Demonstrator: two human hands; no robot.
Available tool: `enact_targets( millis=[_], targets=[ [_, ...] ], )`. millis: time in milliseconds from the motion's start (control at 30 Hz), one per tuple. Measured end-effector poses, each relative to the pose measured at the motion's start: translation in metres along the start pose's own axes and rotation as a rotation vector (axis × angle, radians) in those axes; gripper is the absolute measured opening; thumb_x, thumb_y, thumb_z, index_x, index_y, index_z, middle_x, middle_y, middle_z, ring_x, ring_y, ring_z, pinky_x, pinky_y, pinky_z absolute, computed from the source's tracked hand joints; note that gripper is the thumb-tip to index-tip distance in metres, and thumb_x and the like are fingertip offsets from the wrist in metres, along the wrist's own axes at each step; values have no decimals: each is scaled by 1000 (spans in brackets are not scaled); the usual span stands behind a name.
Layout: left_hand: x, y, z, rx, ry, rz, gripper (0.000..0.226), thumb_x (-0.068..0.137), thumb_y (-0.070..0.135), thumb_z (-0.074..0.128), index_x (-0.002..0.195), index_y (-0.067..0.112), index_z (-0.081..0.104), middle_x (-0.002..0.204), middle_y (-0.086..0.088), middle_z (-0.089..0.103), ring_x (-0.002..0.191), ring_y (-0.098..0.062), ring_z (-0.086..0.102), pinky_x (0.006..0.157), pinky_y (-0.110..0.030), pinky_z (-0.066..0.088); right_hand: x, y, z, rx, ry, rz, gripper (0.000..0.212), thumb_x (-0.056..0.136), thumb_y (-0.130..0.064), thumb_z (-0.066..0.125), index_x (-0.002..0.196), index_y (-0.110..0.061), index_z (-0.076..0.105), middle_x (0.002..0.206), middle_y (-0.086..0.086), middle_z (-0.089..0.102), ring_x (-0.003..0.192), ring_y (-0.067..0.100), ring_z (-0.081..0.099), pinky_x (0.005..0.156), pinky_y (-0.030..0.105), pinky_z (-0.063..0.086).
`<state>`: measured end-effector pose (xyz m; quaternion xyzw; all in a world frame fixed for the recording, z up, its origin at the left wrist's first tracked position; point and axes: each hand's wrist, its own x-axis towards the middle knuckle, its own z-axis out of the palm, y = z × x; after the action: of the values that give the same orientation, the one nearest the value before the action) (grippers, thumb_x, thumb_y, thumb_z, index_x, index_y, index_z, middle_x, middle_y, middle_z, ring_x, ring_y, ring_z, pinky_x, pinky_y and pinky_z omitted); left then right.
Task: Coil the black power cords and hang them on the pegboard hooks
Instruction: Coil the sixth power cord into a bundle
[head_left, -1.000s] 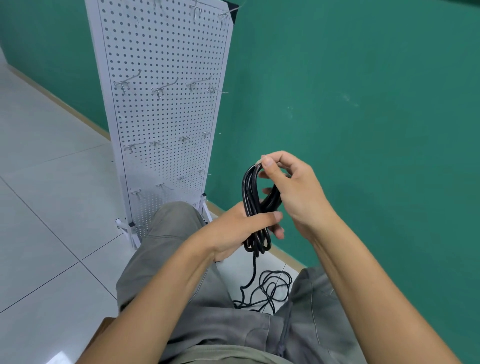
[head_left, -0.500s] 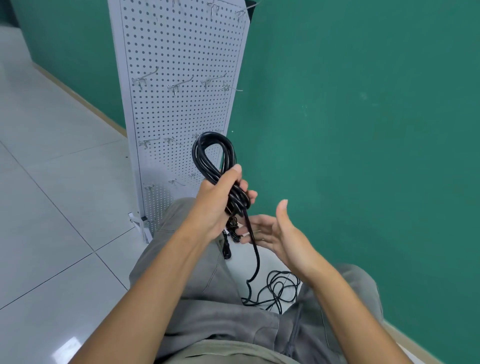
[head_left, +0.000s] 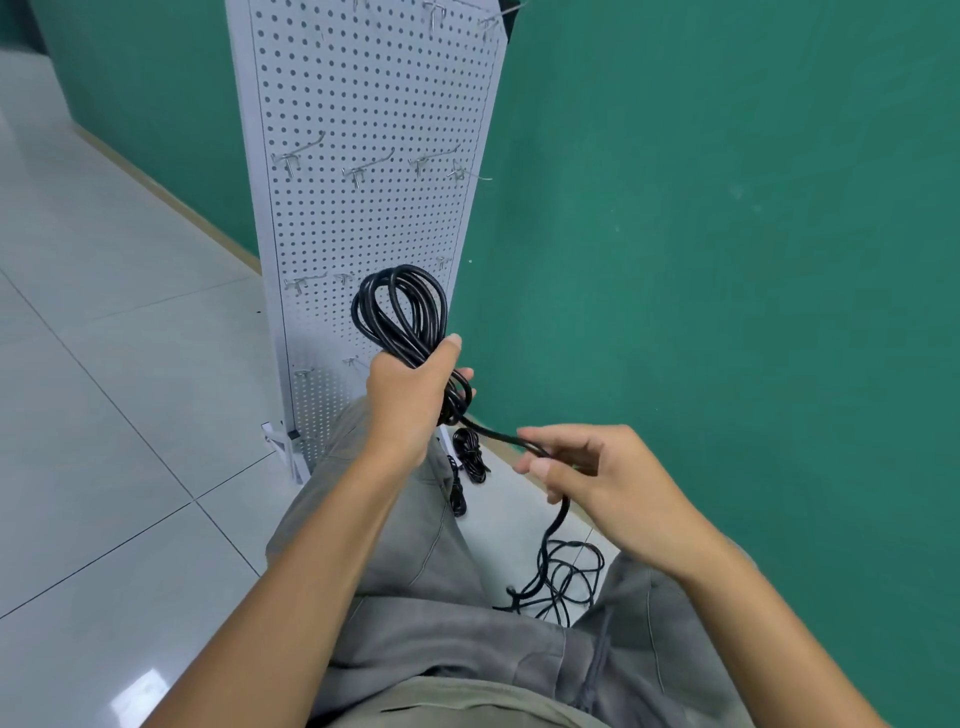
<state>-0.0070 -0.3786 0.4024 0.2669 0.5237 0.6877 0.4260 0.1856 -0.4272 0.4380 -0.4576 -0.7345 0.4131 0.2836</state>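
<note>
Since the earlier frame, the right hand (head_left: 597, 478) is moved from an open, empty pose to the loose strand of the black power cord (head_left: 400, 312), which is now pinched between thumb and fingers just right of the centre of the frame. The left hand (head_left: 410, 400) is kept in nearly the same place, at the centre, with its fingers curled tightly around the waist of the coiled bundle.

Above the left hand, the loops of the coil are seen standing up in front of the lower part of the white pegboard (head_left: 363, 104). From the fist, one strand is stretched down and to the right into the right hand, and from there it is dropped to a loose tangle on the floor (head_left: 104, 364), between the knees in grey trousers (head_left: 415, 571), in the lower centre. A short end with a plug is seen hanging below the left hand.

On the pegboard, several metal hooks (head_left: 363, 169) are seen in rows, in the upper centre of the frame; nothing is hung on them. A green wall (head_left: 727, 208) is seen behind, on the right.
</note>
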Motion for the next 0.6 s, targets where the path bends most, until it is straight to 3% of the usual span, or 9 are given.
enact_targets(
  millis=[167, 267, 300, 400, 500, 600],
  targets=[
    [-12, -5, 8, -15, -148, -5, 19, 91, 27, 79, 87, 11, 71, 71, -6, 73, 62, -24, 72, 68, -48, 61, 6, -20, -13, 29, 77, -93, 25, 101, -1, 56, 113, -20, 67, 94, 1, 77, 63, 11, 49, 66, 23, 48],
    [-23, -7, 16, -40, -251, -1, 19, 92, 29, 76, 86, 12, 70, 76, -9, 69, 63, -18, 69, 58, -33, 58, 11, -29, -22, 117, 153, -96, 15, 103, 1, 51, 104, -14, 54, 86, 6, 76, 60, 15, 47, 63, 24, 47],
    [-26, -9, 19, -39, -290, 4, 19, 92, 33, 77, 84, 17, 71, 77, -7, 69, 68, -19, 70, 61, -34, 59, 14, -31, -25, 139, 170, -94, 14, 103, 0, 50, 101, -13, 50, 84, 7, 75, 60, 16, 47, 63, 24, 48],
    [-38, -13, 26, -27, -456, -33, 35, 84, 58, 76, 84, 23, 75, 82, -7, 70, 83, -33, 71, 77, -54, 62, 17, -39, -32, 174, 170, -88, 14, 104, 1, 50, 98, -12, 45, 80, 9, 73, 62, 18, 49, 62, 26, 50],
    [-54, -11, 32, -136, -623, -115, 53, 79, 60, 65, 101, 12, 70, 88, -14, 65, 80, -28, 68, 66, -44, 61, 17, -44, -35, 227, 166, -60, 16, 103, 2, 51, 95, -10, 43, 74, 10, 68, 58, 15, 52, 56, 24, 51],
    [-63, -6, 34, -197, -769, -125, 44, 76, 60, 64, 97, 22, 74, 86, -5, 62, 73, -24, 64, 63, -38, 60, 15, -45, -37, 266, 189, -37, 21, 101, 3, 54, 95, -11, 40, 70, 8, 67, 56, 15, 56, 54, 29, 54]
  ],
)
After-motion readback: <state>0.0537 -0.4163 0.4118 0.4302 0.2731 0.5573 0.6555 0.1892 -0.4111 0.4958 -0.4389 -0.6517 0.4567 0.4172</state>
